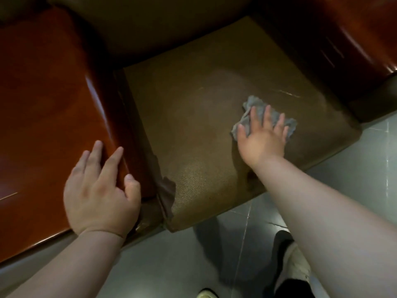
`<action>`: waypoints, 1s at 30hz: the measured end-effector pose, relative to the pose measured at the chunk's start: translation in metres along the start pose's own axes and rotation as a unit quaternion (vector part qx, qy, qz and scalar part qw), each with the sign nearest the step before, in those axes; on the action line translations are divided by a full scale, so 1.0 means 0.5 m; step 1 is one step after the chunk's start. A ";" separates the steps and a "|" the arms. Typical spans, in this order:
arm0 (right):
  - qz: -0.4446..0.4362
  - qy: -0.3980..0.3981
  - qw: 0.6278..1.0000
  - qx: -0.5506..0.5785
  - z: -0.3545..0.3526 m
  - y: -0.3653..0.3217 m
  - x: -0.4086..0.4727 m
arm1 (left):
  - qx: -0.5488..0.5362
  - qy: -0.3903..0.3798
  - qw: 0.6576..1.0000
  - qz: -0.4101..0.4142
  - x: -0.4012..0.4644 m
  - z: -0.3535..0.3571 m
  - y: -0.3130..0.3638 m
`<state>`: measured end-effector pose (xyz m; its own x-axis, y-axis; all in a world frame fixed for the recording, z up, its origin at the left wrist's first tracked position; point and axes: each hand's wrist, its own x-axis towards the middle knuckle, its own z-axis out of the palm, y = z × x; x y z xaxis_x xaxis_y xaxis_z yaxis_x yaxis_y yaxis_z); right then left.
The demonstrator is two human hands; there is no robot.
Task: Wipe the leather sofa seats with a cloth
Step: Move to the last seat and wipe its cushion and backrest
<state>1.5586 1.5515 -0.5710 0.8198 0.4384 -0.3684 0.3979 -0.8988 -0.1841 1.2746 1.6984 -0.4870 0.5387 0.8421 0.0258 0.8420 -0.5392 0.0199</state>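
We press our right hand [263,139], fingers [267,114] spread flat, on a grey cloth [256,108] near the leather seat's [193,108] front right corner to wipe it, while our left hand [100,190] rests open-fingered on the wooden armrest [47,100] left of the seat, likely for balance.

Grey cloth [261,116] on leather seat [193,117]

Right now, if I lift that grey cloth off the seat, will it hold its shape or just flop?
The grey cloth will probably flop: it lies crumpled and bunched under the flat right hand. It looks thin and ragged-edged, so likely light. On the smooth leather seat it should slide easily.
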 end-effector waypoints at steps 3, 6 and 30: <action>-0.084 -0.031 0.993 -0.074 0.038 -0.093 -0.052 | -0.002 -0.006 1.000 0.002 0.001 -0.004 -0.006; -0.375 -0.127 0.911 -0.114 0.087 -0.132 -0.186 | -0.010 0.004 1.000 0.008 0.003 -0.003 -0.005; -0.361 -0.111 0.904 -0.201 0.046 -0.219 0.026 | -0.034 -0.006 0.999 0.008 -0.002 0.010 -0.019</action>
<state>1.5165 1.6556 -0.5764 0.2017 0.8617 -0.4656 0.9503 -0.2874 -0.1200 1.2663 1.7029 -0.4922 0.5525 0.8334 0.0153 0.8295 -0.5515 0.0883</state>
